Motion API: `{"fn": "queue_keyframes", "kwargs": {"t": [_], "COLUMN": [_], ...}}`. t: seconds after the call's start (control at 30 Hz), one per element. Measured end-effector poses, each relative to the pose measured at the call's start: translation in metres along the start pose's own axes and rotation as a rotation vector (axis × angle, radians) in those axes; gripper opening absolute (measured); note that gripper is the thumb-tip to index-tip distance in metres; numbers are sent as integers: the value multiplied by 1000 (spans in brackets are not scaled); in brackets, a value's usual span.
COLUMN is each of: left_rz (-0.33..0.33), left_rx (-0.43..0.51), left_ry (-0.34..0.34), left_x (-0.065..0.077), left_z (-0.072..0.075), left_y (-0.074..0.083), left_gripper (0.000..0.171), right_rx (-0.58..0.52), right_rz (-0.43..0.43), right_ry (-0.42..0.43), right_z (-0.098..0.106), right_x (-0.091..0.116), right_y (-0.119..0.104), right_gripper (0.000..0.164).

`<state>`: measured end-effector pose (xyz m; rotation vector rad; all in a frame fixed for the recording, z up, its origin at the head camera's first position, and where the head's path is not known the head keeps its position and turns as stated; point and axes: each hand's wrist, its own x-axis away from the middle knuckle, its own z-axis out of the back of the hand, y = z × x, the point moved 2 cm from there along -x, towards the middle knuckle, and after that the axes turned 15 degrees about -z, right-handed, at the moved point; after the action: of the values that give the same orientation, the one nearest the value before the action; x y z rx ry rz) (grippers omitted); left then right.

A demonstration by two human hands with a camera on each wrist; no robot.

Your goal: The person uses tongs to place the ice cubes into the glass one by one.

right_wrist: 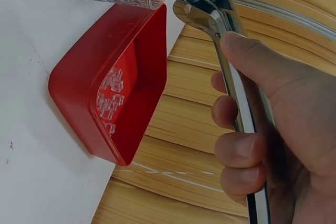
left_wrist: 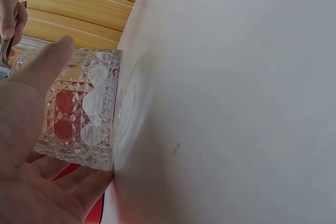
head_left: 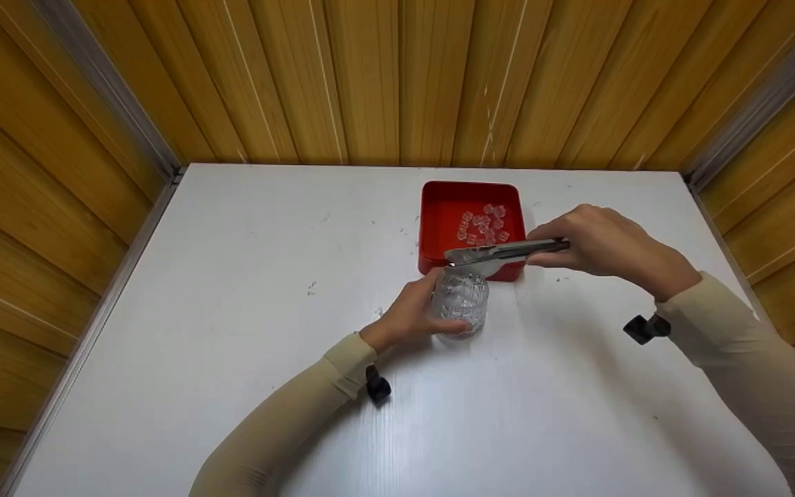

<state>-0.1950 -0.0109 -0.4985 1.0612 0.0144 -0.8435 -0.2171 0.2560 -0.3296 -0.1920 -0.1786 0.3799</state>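
A clear cut-glass cup [head_left: 462,304] stands upright on the white table, its side patterned in diamonds and round facets [left_wrist: 92,103]. My left hand [head_left: 415,314] holds it, thumb on the near side and fingers round the far side. My right hand [head_left: 594,245] grips metal tongs [right_wrist: 236,77], one end forked, the other spoon-shaped. The tong ends reach over the mouth of the cup; whether anything sits between them I cannot tell. Just behind the cup is a red square tray [head_left: 432,228] with several small clear cubes [head_left: 484,224], like ice cubes, towards its right side.
The white table [head_left: 232,276] runs back to a wood-panelled wall [head_left: 370,83], with more panels at both sides. Small dark marks dot the tabletop. A black camera mount sits on each wrist [head_left: 378,386].
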Motion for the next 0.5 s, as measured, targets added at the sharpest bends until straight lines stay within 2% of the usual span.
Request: {"fn": "queue_keyframes", "kwargs": {"t": [0.37, 0.5], "left_rz": [29, 21], "left_rx": [38, 52], "left_ry": [21, 34], "left_x": [1, 2], "left_z": [-1, -3], "left_y": [1, 2], "left_gripper": [87, 87], "right_rx": [6, 7], "right_rz": [-16, -24], "right_ry": [64, 73], "right_z": [5, 7], "right_x": [-5, -8], "right_y": [6, 8], "right_gripper": [26, 26]}}
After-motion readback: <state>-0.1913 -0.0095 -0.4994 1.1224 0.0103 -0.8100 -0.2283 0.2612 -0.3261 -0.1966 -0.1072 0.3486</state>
